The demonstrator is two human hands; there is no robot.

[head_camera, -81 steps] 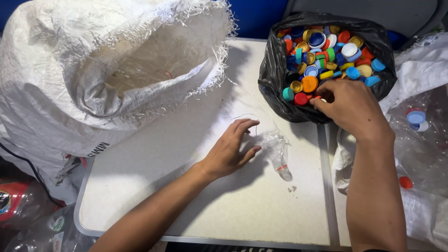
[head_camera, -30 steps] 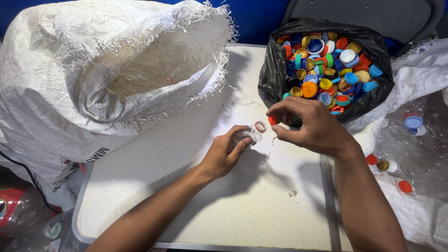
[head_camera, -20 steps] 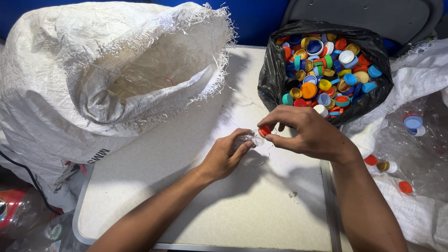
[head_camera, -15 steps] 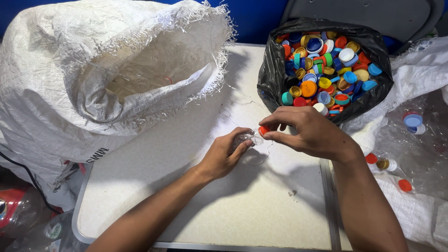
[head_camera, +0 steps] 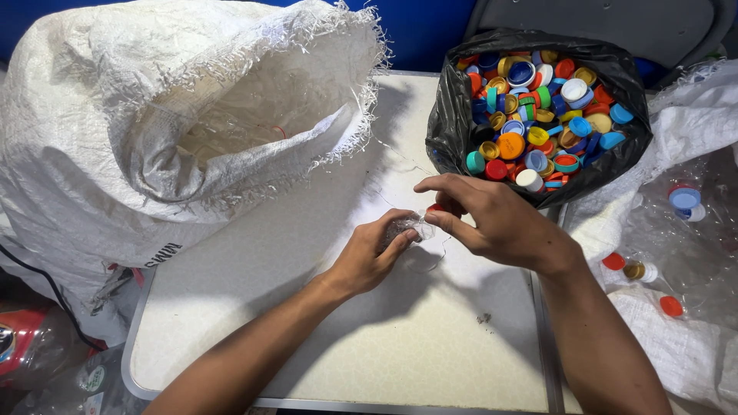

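My left hand (head_camera: 371, 257) grips the neck of a crushed clear plastic bottle (head_camera: 405, 228) that lies on the white table (head_camera: 369, 338). My right hand (head_camera: 492, 221) meets it from the right, its fingertips pinching a small red cap (head_camera: 435, 208) at the bottle's mouth. Most of the cap is hidden by my fingers. Both hands are over the middle of the table, just in front of a black bag of bottle caps (head_camera: 538, 107).
The black bag holds several caps in many colours. A large white woven sack (head_camera: 154, 138), open and holding clear plastic, lies on the left. Another white sack with clear bottles (head_camera: 676, 230) is at the right. Red packaging (head_camera: 23, 346) sits on the floor at lower left.
My right hand left the bag of caps and came down to the bottle with a red cap. My left hand lifted the bottle's neck off the table and closed round it.
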